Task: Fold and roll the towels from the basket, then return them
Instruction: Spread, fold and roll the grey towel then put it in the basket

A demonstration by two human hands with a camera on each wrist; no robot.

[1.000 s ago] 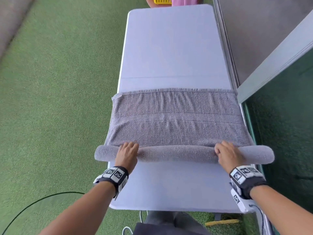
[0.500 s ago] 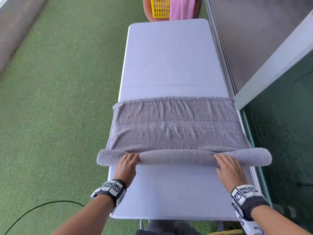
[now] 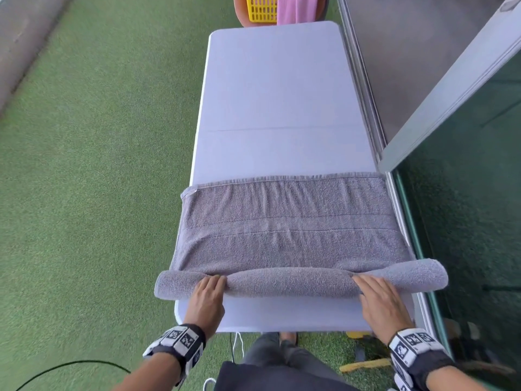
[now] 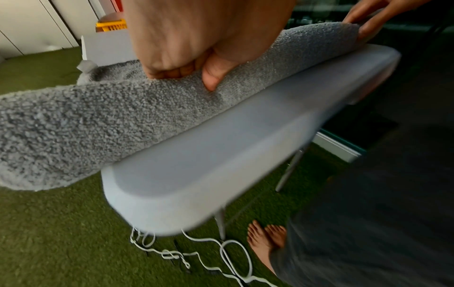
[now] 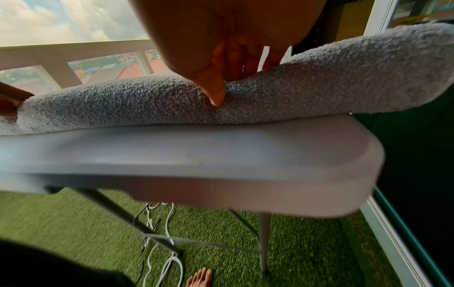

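A grey towel [image 3: 287,221] lies across the near half of the white table [image 3: 276,88], its near end wound into a thick roll [image 3: 287,282] whose ends overhang both table sides. My left hand [image 3: 210,289] holds the roll near its left end, fingers bent over the top and thumb dug into the near side [image 4: 211,81]. My right hand [image 3: 375,292] holds it the same way near the right end, thumb [image 5: 217,95] pressed into the pile. The yellow basket [image 3: 260,8] stands beyond the table's far end with a pink towel [image 3: 293,9] draped over it.
Green artificial turf [image 3: 98,179] surrounds the table. A metal door frame and dark glass [image 3: 465,193] run close along the table's right side. White cords [image 4: 196,252] lie on the turf under the near edge, beside my bare feet [image 4: 265,238].
Both hands have drawn the roll toward the near table edge, and the flat part of the towel has slid with it, away from the table's middle seam. The head view has tilted up.
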